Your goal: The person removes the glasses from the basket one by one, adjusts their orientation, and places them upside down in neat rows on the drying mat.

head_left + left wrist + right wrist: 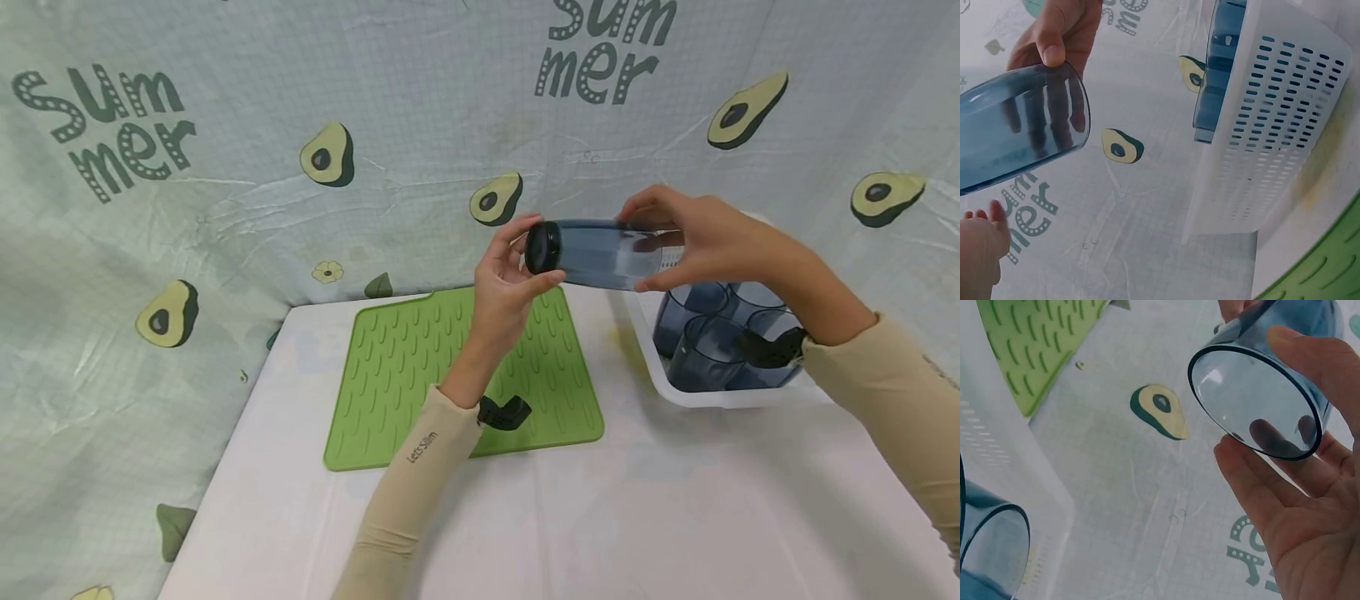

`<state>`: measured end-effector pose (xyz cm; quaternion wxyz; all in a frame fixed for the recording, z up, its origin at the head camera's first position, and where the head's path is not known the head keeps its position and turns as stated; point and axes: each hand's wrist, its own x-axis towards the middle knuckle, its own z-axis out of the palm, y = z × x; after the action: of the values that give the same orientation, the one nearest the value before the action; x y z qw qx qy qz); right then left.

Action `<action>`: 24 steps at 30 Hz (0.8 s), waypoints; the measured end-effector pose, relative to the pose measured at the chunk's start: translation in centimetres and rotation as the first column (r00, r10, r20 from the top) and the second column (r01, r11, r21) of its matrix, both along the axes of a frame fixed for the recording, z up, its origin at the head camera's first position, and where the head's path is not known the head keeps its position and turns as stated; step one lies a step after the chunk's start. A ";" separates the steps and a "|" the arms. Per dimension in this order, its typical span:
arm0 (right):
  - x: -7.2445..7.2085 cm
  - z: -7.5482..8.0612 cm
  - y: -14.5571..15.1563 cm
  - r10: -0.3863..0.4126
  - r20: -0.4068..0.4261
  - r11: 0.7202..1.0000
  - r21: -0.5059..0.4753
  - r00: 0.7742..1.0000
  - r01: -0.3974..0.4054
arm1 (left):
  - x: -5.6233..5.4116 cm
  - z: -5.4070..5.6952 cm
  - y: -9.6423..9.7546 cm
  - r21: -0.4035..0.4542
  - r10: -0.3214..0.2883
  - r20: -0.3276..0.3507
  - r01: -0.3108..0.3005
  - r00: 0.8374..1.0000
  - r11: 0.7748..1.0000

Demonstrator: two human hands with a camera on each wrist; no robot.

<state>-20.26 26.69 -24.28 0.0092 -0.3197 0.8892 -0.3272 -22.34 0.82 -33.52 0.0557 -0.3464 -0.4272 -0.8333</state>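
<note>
Held glass: one blue tinted glass (592, 254), up in the air above the table, seen from the head between the green mat's back right corner and the white basket.
Long axis: lying nearly level, running left to right across the person's front.
Which way it points: the dark base (542, 247) faces the person's left; the open mouth (1254, 403) faces right, toward the basket side.
Left hand: one (504, 283), clamped on the base end, thumb below and fingers above.
Right hand: one (705, 242), clamped round the glass near the mouth, thumb and fingers on opposite sides.
Basket: one white basket (701, 400) with slotted walls, at the person's right.
Glasses in it: at least four blue glasses (705, 358), standing close together, mouths up; the right arm hides part, so I can't give a full count.
Mat: one green mat (405, 375), ridged, flat on the white table (570, 517), left of the basket.
Sleeves: two, beige (420, 483), with a black bracket (504, 412) at each wrist.
Backdrop: one pale cloth (247, 233); I count five whole avocados and two "summer" prints from the head view.
</note>
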 end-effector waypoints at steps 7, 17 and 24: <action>-0.7 -0.7 -0.8 0.020 0.031 1.000 0.015 0.999 -0.020 | 0.0 0.1 0.0 0.043 -0.084 -0.055 0.086 0.995 0.995; -0.9 -1.3 -1.0 0.039 0.063 0.998 0.037 0.997 -0.041 | 0.4 0.5 -0.4 0.011 -0.293 -0.081 0.295 0.953 0.955; -0.9 -1.5 -1.4 0.020 0.086 1.000 0.006 0.996 -0.021 | 0.3 0.5 -0.4 0.020 -0.254 -0.099 0.257 0.962 0.966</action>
<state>-21.15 25.31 -25.73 0.0520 -0.3145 0.8858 -0.3373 -22.01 0.47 -32.98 -0.0264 -0.4370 -0.3621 -0.8229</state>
